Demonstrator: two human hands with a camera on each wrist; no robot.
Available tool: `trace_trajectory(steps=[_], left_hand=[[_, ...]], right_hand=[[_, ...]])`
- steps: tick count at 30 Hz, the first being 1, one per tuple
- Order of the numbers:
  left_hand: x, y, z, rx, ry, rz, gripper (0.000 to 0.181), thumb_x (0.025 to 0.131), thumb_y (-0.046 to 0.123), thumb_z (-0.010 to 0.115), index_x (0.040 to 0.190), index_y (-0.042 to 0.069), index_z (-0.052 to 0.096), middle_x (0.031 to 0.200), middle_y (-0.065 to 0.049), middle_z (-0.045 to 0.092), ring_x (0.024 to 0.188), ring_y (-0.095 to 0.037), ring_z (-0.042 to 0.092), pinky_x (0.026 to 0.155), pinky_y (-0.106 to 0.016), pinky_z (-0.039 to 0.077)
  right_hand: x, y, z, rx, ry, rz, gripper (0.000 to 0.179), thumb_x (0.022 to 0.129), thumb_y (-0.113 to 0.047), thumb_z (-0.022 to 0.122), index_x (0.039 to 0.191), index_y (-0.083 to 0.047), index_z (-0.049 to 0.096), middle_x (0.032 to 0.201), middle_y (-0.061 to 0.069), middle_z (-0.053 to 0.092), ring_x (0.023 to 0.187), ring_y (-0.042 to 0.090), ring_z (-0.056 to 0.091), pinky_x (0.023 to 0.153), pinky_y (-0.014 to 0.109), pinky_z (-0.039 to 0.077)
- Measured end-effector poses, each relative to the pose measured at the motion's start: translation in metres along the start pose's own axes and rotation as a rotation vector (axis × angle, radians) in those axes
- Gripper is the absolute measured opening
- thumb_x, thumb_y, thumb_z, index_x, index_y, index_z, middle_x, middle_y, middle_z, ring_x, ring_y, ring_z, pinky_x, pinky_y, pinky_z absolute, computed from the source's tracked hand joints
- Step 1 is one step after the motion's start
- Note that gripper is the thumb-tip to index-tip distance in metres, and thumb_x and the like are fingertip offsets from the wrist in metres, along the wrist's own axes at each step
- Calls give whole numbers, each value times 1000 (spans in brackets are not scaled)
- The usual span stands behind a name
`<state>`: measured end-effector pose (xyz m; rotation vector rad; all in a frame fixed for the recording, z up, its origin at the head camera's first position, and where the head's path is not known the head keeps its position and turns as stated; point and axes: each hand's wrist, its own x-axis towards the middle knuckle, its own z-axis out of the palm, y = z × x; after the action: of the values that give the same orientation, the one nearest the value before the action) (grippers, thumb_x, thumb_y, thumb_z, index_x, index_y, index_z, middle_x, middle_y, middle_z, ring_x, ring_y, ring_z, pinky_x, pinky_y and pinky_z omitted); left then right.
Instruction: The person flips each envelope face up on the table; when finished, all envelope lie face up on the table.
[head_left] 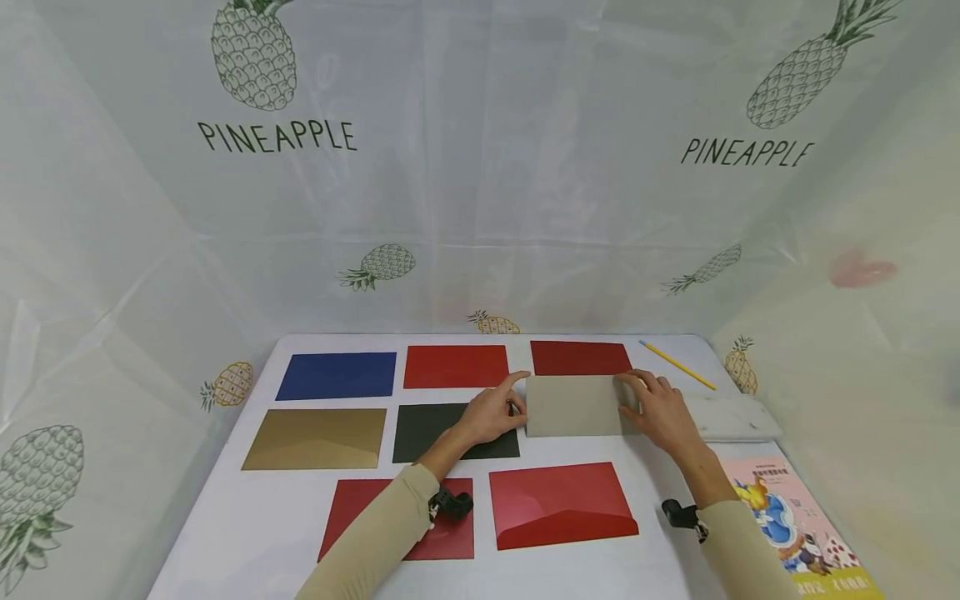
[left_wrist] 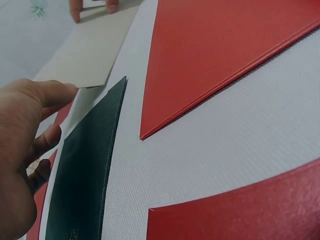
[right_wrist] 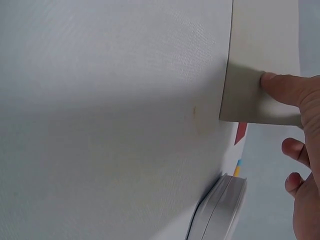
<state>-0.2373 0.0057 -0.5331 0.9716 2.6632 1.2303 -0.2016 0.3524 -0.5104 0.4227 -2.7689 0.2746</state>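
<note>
A beige envelope lies between the two hands at the right of the table, its far edge meeting a dark red envelope. My left hand touches its left edge with thumb and index finger spread apart; the other fingers curl loosely over a dark green envelope. At the right end, my right hand holds the beige envelope, thumb on its face. The index fingertip is hidden in the right wrist view. In the left wrist view, the beige envelope reaches past the green one.
Blue, bright red and gold envelopes lie left and behind. Nearer are two red envelopes, one with a raised flap. A yellow pencil, a white case and a picture book line the right side.
</note>
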Motion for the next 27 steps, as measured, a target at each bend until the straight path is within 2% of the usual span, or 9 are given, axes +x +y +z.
trace_trajectory(steps=[6,11,19,22,27], left_hand=[[-1,1,1,39,6,-12,77,90,18,76,153,22,34,92,12,72,63,-1,54,60,-21,42],[-1,2,2,53,19,-3,76,89,17,77,153,21,35,92,12,72,62,-2,54,58,-21,41],[0,5,2,81,95,22,75,90,15,75,153,19,34,95,9,72,59,0,53,53,-19,41],[1,6,1,83,116,31,63,90,15,74,146,16,45,95,9,73,61,1,54,55,-19,41],[2,4,2,105,131,37,24,91,16,73,115,16,72,93,9,73,66,1,54,59,-18,42]], right_hand=[[-1,-2,1,0,-18,17,66,80,-15,85,138,-16,53,138,17,51,114,39,52,85,58,44],[-2,-1,1,7,-16,26,68,80,-16,85,139,-17,51,138,17,50,115,39,51,86,58,44],[-3,0,-2,-18,55,10,75,76,-16,88,141,-13,50,129,20,53,112,40,52,83,57,44],[-4,1,-6,-21,102,2,67,77,-12,87,135,-12,54,124,18,56,109,38,53,81,55,43],[-2,2,-13,14,291,-77,39,78,-3,83,113,-13,69,107,11,66,95,33,56,73,48,37]])
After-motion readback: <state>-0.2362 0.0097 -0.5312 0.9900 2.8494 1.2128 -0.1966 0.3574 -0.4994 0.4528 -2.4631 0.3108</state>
